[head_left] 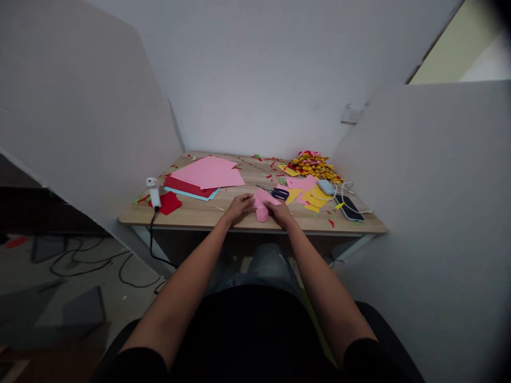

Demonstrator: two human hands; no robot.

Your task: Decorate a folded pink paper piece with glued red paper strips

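A pink paper cutout [262, 200] with several lobes lies near the table's front edge, between my two hands. My left hand [241, 205] grips its left lobe, fingers pinched on the paper. On the right, my right hand [280, 212] pinches the other side, the thumb over the paper. One lobe points toward me at the table edge. Just behind my right hand are scissors [280, 193] with dark handles, their blades pointing left and partly beside the cutout.
Pink sheets [207, 173] lie on red and light-blue paper at the left. A white glue gun [154, 194] stands by a red piece [170, 204]. At right are yellow and red paper flowers [315, 166], yellow pieces [315, 199], a power bank [326, 186] and a phone [349, 207].
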